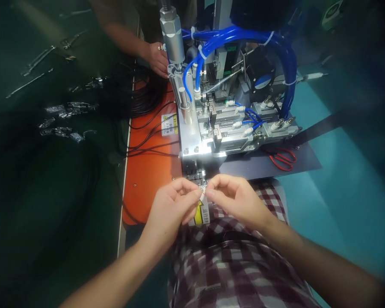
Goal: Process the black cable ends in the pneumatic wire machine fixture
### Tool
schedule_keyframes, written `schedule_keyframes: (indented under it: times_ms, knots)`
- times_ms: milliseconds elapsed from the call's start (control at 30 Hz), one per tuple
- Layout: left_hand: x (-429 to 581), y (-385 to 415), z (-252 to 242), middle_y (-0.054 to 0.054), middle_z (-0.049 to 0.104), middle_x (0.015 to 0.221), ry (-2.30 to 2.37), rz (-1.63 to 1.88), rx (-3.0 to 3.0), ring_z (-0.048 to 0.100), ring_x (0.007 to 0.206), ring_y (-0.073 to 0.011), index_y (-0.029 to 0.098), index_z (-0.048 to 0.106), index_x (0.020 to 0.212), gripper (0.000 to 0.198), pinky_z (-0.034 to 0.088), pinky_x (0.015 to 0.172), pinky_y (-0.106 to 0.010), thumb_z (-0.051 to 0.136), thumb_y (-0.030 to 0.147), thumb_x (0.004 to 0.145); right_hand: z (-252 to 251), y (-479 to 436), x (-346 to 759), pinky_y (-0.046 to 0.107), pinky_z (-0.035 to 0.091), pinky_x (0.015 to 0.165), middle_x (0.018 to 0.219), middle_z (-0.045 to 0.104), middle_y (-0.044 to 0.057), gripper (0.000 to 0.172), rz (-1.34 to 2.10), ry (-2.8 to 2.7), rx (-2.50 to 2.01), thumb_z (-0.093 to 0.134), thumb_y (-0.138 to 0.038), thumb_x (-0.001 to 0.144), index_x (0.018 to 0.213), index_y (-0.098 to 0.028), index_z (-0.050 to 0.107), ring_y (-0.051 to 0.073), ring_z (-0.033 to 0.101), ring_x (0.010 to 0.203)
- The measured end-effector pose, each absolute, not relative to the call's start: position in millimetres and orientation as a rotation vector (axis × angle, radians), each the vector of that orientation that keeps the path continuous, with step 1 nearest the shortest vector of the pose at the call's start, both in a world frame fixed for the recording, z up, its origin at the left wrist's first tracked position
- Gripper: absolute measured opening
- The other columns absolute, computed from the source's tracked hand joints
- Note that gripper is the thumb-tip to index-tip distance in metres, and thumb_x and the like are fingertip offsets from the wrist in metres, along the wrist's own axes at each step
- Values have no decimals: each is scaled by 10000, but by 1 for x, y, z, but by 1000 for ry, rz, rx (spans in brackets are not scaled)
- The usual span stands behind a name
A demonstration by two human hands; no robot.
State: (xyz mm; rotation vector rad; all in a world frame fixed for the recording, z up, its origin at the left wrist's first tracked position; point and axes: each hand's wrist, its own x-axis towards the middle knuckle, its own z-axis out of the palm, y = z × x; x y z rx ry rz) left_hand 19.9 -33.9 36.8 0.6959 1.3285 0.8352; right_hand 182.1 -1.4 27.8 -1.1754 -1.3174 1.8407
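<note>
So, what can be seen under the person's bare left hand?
Around the left hand, parts of a flat orange board and a white-and-yellow printed label show. What the hand itself covers cannot be seen.

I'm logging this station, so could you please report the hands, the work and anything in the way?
Left hand, right hand: both pinching. Small thin piece between them, too fine to identify. Machine close ahead, co-worker's hand beside it, neither blocking.

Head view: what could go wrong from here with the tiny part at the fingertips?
The tiny part is pinched between the fingertips of the left hand and right hand, so it could slip.
Both hands are close to the machine; a finger might get caught if it moved.
Another person's hand beside it shares that risk.
</note>
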Motion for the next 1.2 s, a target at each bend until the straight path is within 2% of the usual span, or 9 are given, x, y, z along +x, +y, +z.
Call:
schedule_keyframes:
  times_ms: [200,433,667,867,1000,1200]
  knots:
    - [22,-34,35,41,539,518,1304,831,712,315,365,-8,146,572,715,184,264,420,-167,664,285,793,22,-6,183,226,319,492,643,470,-41,126,1659,-1466,-1198,556,-227,862,747,-177,542,79,384,539]
    - [24,-32,37,53,495,469,1337,845,689,295,349,-3,141,551,661,202,249,416,-165,651,259,791,23,-3,180,198,300,419,601,465,-58,133,1862,-1263,-1175,554,-243,861,755,-167,538,52,344,456]
    - [25,-33,40,56,495,475,1329,874,672,300,347,0,141,542,671,191,234,414,-164,648,253,783,26,-1,176,186,248,388,514,410,-86,125,1831,-1210,-1229,622,-241,805,733,-161,558,45,322,424]
    - [27,-32,40,57,498,523,1292,929,641,319,365,1,141,521,664,208,242,428,-169,652,247,785,21,-7,170,189,247,381,479,398,-103,206,1964,-1004,-1169,657,-340,784,749,-172,545,42,279,396]
    - [27,-34,40,64,483,490,1273,941,627,303,366,-2,145,528,675,196,242,434,-170,637,245,805,18,-12,167,192,255,385,487,389,-99,257,1928,-968,-1179,669,-398,769,757,-177,538,50,288,409]
    - [29,-35,38,90,392,393,1266,949,601,288,373,-16,153,537,680,184,257,460,-171,621,241,819,18,-15,169,202,270,411,511,394,-85,174,1697,-1217,-1236,597,-335,848,781,-190,527,64,322,436]
